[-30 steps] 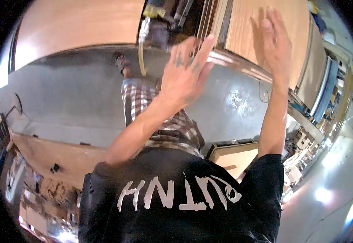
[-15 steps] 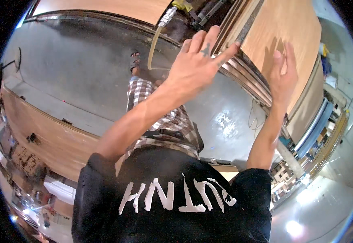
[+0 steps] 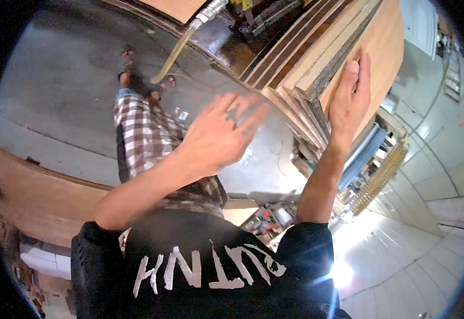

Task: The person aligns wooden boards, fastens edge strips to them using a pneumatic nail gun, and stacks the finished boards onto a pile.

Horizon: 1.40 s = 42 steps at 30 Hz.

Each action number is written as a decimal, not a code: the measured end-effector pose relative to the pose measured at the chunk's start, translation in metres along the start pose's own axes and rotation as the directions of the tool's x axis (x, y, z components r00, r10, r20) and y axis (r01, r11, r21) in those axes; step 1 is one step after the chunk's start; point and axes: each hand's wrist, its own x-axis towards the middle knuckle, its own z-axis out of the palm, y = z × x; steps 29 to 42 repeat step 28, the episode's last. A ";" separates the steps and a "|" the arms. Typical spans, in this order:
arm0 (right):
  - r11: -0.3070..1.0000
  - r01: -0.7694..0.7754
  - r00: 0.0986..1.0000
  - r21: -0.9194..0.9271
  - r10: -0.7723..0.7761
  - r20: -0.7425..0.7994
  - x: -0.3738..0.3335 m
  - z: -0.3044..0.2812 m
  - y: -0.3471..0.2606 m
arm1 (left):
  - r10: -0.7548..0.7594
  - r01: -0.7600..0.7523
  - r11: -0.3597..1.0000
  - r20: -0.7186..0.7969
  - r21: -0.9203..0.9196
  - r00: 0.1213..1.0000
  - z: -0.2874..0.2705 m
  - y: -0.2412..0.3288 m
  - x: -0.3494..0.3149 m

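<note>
A wood panel [image 3: 383,58] with a light, smooth face lies topmost on a leaning stack of boards [image 3: 290,103] at the upper right. My right hand [image 3: 350,98] lies against this panel near its close corner, fingers stretched out flat and thumb alongside. Over the floor, left of the stack and apart from it, hovers my left hand [image 3: 226,130]. It is blurred, with its fingers loosely bent and a little apart, and nothing shows in it. Its palm is turned away from view. The stack's edges show several layers, with a dark gap beneath the top panel.
A yellowish hose [image 3: 173,56] with a metal coupling [image 3: 208,13] hangs near my feet, at the upper middle. Another wood sheet [image 3: 46,196] stands behind me at the left. Assorted small items [image 3: 274,220] lie on the floor by my right side.
My left hand has come away from the panel's corner, back toward my body. My right hand now lies closer to the panel's edge. The whole view has shifted, and my legs appear farther left.
</note>
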 end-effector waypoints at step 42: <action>0.980 -0.105 0.985 -0.167 0.126 0.120 0.004 0.003 0.005 | -0.141 0.149 0.835 0.055 -0.529 0.988 0.023 0.000 0.067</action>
